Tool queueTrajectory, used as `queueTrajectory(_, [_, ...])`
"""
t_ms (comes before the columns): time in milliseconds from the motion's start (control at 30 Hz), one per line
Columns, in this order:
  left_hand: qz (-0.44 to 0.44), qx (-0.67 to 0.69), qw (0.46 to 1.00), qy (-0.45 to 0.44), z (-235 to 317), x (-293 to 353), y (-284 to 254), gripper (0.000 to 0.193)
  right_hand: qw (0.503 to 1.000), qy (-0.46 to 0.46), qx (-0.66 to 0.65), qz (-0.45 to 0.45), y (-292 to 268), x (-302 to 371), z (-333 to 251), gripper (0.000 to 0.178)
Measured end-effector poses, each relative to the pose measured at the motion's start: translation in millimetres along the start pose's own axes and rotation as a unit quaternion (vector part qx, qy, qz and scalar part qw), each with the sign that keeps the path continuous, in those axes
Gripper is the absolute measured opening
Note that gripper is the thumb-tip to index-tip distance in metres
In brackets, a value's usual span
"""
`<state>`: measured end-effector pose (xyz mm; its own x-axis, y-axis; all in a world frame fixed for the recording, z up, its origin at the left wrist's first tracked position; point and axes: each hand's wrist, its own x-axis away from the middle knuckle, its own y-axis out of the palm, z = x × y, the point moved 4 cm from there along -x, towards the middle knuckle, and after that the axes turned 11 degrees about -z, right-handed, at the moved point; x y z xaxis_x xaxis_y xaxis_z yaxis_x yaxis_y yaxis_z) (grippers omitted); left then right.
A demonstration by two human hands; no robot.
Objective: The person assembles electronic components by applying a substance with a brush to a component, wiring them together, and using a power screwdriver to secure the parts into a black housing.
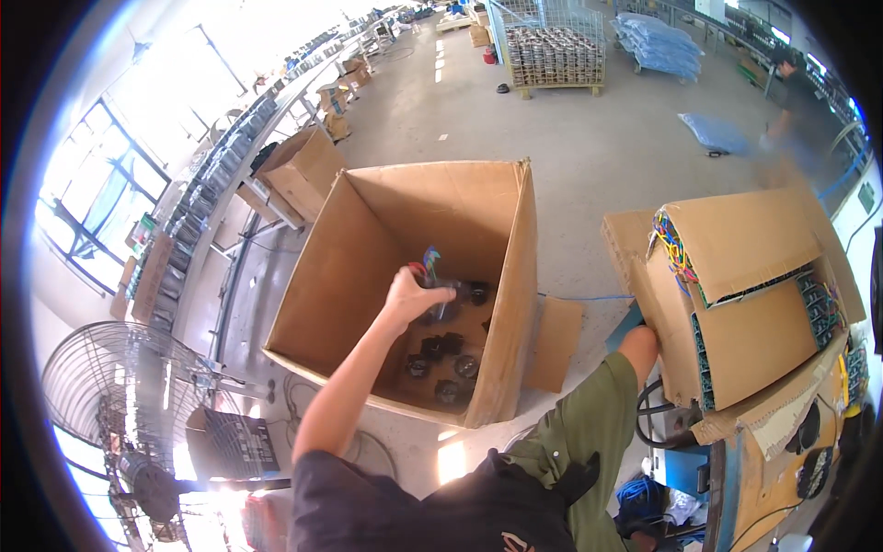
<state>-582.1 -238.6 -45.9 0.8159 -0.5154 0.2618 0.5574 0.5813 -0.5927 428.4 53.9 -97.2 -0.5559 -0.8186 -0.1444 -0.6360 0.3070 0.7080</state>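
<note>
My left hand (407, 299) reaches into a large open cardboard box (526, 304), its fingers closed around a dark round part (441, 305). Motion blurs that part, so its exact kind cannot be made out. Red, blue and green wires (430, 259) stick up beside my fingers. Below the hand, several similar dark round parts (448, 391) lie loose on the box floor. My right hand is out of the picture.
At right, a worn carton (754, 354) holds green boards and coloured wires. A wire-guard fan (129, 405) stands at left, near a bench lined with metal cylinders (198, 184). Farther off are a wire cage (556, 55), blue bags (655, 46) and a blurred person (796, 120).
</note>
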Motion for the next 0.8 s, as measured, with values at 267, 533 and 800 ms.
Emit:
queueTrajectory(267, [-0.377,-0.353,0.856,-0.024,-120,-60,165,0.081,0.963,0.227,-0.091,0.113,-3,13,16,0.057])
queueTrajectory(533, [-0.116,-0.392,0.912,0.035,34,-113,109,0.061,0.946,0.195,-0.14,0.218,32,73,-9,0.05])
queueTrajectory(800, [-0.07,-0.151,0.8,0.576,312,117,138,0.043,0.956,0.192,-0.151,0.165,52,82,-4,0.041])
